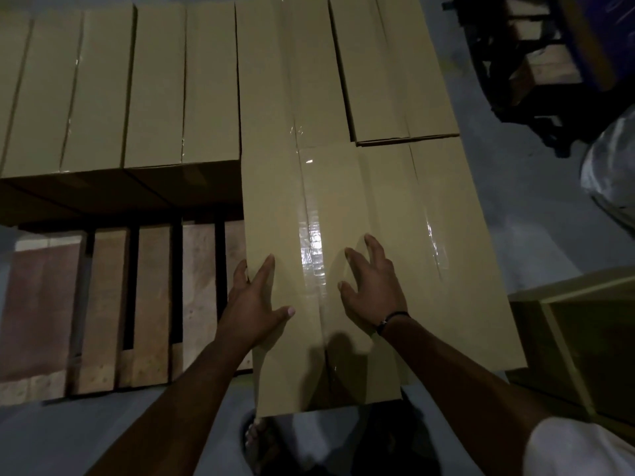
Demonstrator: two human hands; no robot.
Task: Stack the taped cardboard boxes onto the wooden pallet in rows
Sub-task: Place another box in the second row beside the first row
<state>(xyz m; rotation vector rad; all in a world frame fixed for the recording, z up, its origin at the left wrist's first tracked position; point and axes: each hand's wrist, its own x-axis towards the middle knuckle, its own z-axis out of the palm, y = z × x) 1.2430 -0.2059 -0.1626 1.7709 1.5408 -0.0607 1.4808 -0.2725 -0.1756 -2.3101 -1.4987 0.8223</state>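
While the left hand (256, 300) and right hand (372, 293) pressed down with each grip spread flat, the taped box (292, 207) beneath lay on the wooden pallet (147, 304), touching a neighbouring box (446, 235).

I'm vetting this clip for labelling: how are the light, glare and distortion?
Head view: dim overall, with the pallet murky; strong glare on the tape of the box under the left hand and right hand; the right hand casts a shadow on it; the wide-angle lens bows the box edges; the top right corner is dark and blurred.
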